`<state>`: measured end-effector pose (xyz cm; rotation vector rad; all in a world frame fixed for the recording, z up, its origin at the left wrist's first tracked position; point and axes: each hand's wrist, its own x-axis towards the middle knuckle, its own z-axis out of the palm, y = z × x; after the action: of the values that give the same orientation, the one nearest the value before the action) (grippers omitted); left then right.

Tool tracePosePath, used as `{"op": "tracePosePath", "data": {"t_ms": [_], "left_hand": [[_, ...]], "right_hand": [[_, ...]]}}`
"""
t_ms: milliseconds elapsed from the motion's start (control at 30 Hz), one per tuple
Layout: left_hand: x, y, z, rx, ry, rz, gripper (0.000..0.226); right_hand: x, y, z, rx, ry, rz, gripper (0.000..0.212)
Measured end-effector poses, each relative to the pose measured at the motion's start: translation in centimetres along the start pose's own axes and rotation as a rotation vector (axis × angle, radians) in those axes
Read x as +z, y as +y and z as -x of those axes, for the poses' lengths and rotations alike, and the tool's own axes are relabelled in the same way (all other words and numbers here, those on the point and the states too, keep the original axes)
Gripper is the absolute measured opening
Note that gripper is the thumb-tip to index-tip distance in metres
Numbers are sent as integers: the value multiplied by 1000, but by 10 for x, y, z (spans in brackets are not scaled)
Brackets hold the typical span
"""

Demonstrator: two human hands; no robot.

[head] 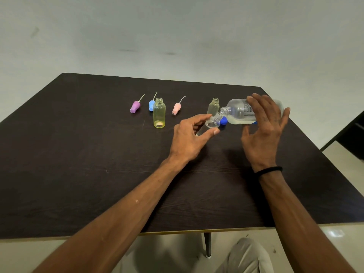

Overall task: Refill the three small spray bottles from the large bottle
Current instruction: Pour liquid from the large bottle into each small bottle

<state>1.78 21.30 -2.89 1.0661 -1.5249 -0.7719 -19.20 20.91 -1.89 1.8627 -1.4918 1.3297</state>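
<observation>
**Pouring from the large bottle into a tilted small one**

Head view: the person sits at a dark table (78,154) and has the large bottle (239,111) tipped nearly flat, its open neck aimed down and left at the mouth of a clear small bottle (211,123). The small one is leaned toward the pourer, presumably so the two narrow openings meet and less is spilled. The left hand (189,134) holds that small bottle pinched between forefinger and thumb, the other fingers curled loosely beneath. The right hand (264,125) is curved over the far end of the large bottle, fingers spread wide across its body, thumb underneath; a black band (268,170) sits on that wrist.

A blue cap (223,121) lies on the table just under the two necks. Another clear small bottle (213,107) stands upright and uncapped just behind them, and a yellow small bottle (159,113) stands open further left, both apparently awaiting their turn. Three spray tops, purple (135,107), blue (151,105) and pink (176,108), lie in a row nearby, kept off so the mouths stay free.
</observation>
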Motion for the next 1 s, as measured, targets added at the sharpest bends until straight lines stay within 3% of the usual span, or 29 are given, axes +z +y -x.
{"op": "tracePosePath", "data": {"t_ms": [1000], "left_hand": [[1, -4, -2, 3, -10, -9, 50]], "right_hand": [[-1, 0, -1, -9, 1, 3, 80]]}}
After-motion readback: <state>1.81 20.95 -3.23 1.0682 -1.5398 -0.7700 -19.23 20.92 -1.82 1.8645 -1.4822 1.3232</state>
